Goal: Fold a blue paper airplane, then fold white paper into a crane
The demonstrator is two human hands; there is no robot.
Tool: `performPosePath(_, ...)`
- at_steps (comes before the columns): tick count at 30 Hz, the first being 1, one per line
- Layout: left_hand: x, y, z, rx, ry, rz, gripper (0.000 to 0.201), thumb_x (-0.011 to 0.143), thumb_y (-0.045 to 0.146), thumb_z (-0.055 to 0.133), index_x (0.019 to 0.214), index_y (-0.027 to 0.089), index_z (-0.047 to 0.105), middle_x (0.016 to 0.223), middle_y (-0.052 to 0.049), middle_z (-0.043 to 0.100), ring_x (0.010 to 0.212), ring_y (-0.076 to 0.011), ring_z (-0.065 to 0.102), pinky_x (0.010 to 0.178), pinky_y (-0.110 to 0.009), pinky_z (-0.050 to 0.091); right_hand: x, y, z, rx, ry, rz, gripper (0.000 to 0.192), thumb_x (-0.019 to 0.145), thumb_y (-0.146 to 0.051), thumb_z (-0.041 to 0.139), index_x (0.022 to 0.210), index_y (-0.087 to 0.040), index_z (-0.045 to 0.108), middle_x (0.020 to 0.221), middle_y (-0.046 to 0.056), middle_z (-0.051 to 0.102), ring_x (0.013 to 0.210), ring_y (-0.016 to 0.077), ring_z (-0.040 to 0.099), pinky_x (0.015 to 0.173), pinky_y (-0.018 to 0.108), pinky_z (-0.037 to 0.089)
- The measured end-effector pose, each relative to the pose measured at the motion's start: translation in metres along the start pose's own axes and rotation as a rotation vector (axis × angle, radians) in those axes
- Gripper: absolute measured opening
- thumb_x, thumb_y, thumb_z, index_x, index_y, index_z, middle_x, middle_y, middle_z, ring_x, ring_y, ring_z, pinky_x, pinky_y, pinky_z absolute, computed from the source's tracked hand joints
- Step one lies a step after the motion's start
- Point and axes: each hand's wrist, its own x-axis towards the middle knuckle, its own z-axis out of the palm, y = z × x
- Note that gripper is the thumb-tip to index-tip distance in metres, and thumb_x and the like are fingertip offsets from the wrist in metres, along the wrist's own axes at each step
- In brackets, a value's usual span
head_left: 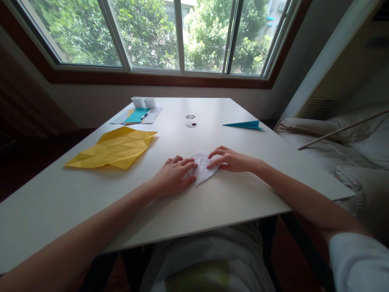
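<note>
Both hands are lying flat, fingers spread, pressing on folded white paper at surface centre-front: left hand w/ right hand opposite. Creased yellow sheet is lying well left; teal folded piece is sitting far right.
</note>
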Motion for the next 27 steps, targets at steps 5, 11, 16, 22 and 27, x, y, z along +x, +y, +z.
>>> performPosePath(5, 0.0, -0.001, 0.0, -0.01, 0.003, 0.003, 0.043, 0.086, 0.047, 0.037, 0.124, 0.028, 0.047, 0.133, -0.003, 0.047, 0.113, -0.027, 0.042, 0.091, -0.047, 0.034, 0.005, -0.008, 0.004, -0.059, -0.01, -0.041, 0.029, 0.088, -0.019, 0.045, 0.11, -0.028, 0.063, 0.108, 0.004, 0.061, 0.104, 0.0172, 0.05, 0.092, 0.035, 0.034)
performPosePath(11, 0.0, -0.001, 0.001, -0.013, 0.011, -0.007, 0.042, 0.086, 0.046, 0.039, 0.123, 0.029, 0.048, 0.131, -0.004, 0.048, 0.112, -0.0267, 0.043, 0.091, -0.046, 0.035, 0.01, -0.023, 0.012, -0.226, 0.028, -0.12, 0.027, 0.091, -0.024, 0.042, 0.107, -0.026, 0.063, 0.099, 0.005, 0.064, 0.09, 0.0148, 0.056, 0.086, 0.032, 0.033)
performPosePath(16, 0.0, -0.001, 0.003, -0.002, 0.019, 0.001, 0.043, 0.086, 0.046, 0.037, 0.124, 0.027, 0.048, 0.131, -0.004, 0.048, 0.111, -0.0267, 0.043, 0.09, -0.046, 0.036, 0.014, -0.034, 0.018, -0.3, 0.036, -0.208, 0.027, 0.091, -0.022, 0.04, 0.105, -0.024, 0.063, 0.098, 0.005, 0.065, 0.091, 0.0155, 0.055, 0.081, 0.03, 0.036)
performPosePath(22, 0.0, -0.002, 0.004, 0.013, 0.03, 0.006, 0.04, 0.086, 0.043, 0.04, 0.122, 0.028, 0.049, 0.132, -0.004, 0.047, 0.111, -0.0261, 0.043, 0.091, -0.045, 0.036, 0.016, -0.041, 0.021, -0.317, 0.053, -0.284, 0.027, 0.092, -0.021, 0.038, 0.103, -0.022, 0.063, 0.098, 0.006, 0.065, 0.091, 0.0152, 0.054, 0.08, 0.029, 0.04)
performPosePath(27, 0.0, -0.003, 0.004, 0.009, 0.034, 0.014, 0.041, 0.086, 0.043, 0.04, 0.123, 0.027, 0.049, 0.132, -0.004, 0.047, 0.11, -0.0263, 0.043, 0.091, -0.045, 0.036, 0.017, -0.044, 0.024, -0.319, 0.059, -0.306, 0.026, 0.092, -0.022, 0.038, 0.102, -0.02, 0.062, 0.099, 0.007, 0.065, 0.093, 0.0158, 0.054, 0.08, 0.029, 0.04)
